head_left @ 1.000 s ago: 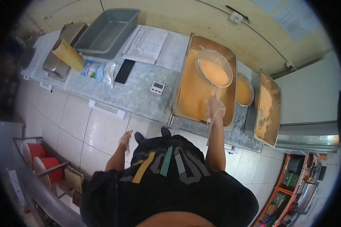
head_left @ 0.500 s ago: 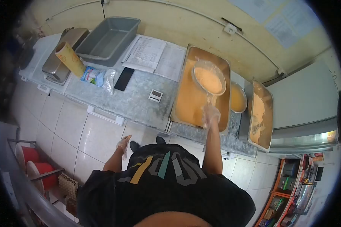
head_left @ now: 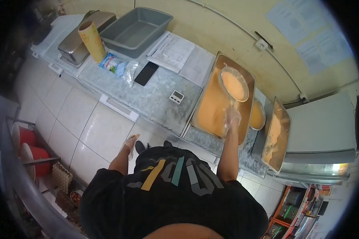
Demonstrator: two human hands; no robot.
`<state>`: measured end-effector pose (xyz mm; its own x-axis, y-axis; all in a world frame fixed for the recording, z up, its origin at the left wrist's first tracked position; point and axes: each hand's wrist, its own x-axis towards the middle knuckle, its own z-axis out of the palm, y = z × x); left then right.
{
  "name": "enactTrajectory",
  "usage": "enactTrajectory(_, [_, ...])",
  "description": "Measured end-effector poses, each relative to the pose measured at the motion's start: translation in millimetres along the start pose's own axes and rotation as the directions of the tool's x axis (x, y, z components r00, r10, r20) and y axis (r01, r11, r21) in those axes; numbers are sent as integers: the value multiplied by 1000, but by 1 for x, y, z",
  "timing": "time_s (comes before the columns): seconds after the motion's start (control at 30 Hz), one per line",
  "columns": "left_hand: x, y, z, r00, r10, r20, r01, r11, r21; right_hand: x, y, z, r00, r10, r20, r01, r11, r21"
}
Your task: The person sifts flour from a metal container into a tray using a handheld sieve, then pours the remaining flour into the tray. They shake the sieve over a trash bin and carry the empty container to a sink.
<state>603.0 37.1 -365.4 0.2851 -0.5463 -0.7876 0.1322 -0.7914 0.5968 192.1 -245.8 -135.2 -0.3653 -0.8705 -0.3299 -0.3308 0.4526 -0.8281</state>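
My right hand (head_left: pixel 231 118), in a clear plastic glove, grips the handle of a round sieve (head_left: pixel 234 83). Pale orange crumbs or powder lie in the sieve, which is held over a deep metal tray (head_left: pixel 224 60). A layer of similar orange powder covers the tray's bottom. Low at my side, away from the counter, hangs my gloved left hand (head_left: pixel 129 145). Its fingers look stretched out, with nothing visible in them. Beside the tray stands a round bowl (head_left: pixel 258 115) of yellow-orange contents. Farther right, a second metal tray (head_left: pixel 285 137) has clumped orange crumbs in it.
On the counter (head_left: pixel 159 99) lie a white timer (head_left: pixel 176 96), a black phone (head_left: pixel 146 73), papers (head_left: pixel 173 53) and a plastic packet (head_left: pixel 112 63). A yellow film roll (head_left: pixel 91 41), a grey tub (head_left: pixel 137 30) and a lidded metal pan (head_left: pixel 73 51) stand farther left.
The view has turned, so the counter things sit farther right and are tilted. The sieve stays over the tray in my right hand. My left hand stays low at my side.
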Motion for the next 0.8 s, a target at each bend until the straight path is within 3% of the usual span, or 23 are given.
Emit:
enactTrajectory(0.03, [14,-9,-2,995,101,-18,-102,992,-67,16,21,-11,956,-287,51,282,865,-415])
enactTrajectory(0.07, [28,-7,-2,978,205,-48,-210,968,-136,31,23,-13,833,-512,209,485,495,-721])
enactTrajectory(0.1, [12,4,-2,990,132,-54,-140,975,-170,37,14,-6,830,-516,212,490,493,-719])
enactTrajectory(0.13, [12,3,-5,991,124,-51,-131,979,-159,37,8,2,928,-358,103,367,832,-417])
enactTrajectory(0.17, [10,-3,-6,998,67,-2,-67,993,-102,31,10,3,988,-140,65,143,989,-36])
enactTrajectory(0.2, [9,-8,-4,999,13,44,-11,999,-47,23,11,0,991,-123,59,125,991,-43])
enactTrajectory(0.23, [-14,8,-4,999,-22,40,27,990,-138,17,2,2,998,-57,39,56,998,11])
enactTrajectory(0.3, [2,12,-11,999,29,14,-27,984,-177,25,-17,4,999,-30,23,28,995,91])
enactTrajectory(0.37, [14,-4,-7,998,57,-15,-59,968,-245,30,5,-16,952,-150,269,255,873,-415])
enactTrajectory(0.4, [11,-4,-5,999,46,-8,-47,971,-235,28,3,-9,955,-134,263,238,876,-419])
enactTrajectory(0.47, [-2,-4,-2,1000,-1,18,4,987,-162,17,-11,12,983,-176,43,178,982,-62])
enactTrajectory(0.5, [5,-7,-6,1000,7,14,-5,992,-125,12,1,5,984,-174,40,176,983,-56])
enactTrajectory(0.53, [16,-9,-9,1000,26,5,-25,992,-127,11,13,-3,929,-359,88,360,824,-437])
enactTrajectory(0.57, [28,-14,-8,999,16,-37,-22,985,-170,22,16,-5,842,-502,197,467,495,-733])
enactTrajectory(0.6, [35,-16,-9,997,-7,-73,-8,979,-203,50,22,1,840,-508,191,469,501,-728])
enactTrajectory(0.67, [31,-33,-8,1000,-16,18,19,985,-170,89,63,3,875,-446,191,448,593,-669])
enactTrajectory(0.7, [62,-59,-9,997,31,66,-29,999,-32,86,72,-1,883,-430,187,434,600,-671])
enactTrajectory(0.73, [80,-68,-11,990,86,115,-97,990,99,84,70,2,958,-264,110,278,949,-150])
enactTrajectory(0.77, [69,-53,-14,989,100,109,-112,988,104,86,62,11,985,-86,149,12,898,440])
enactTrajectory(0.8, [51,-27,-12,999,29,42,-28,999,-16,51,32,2,987,-44,151,-2,956,292])
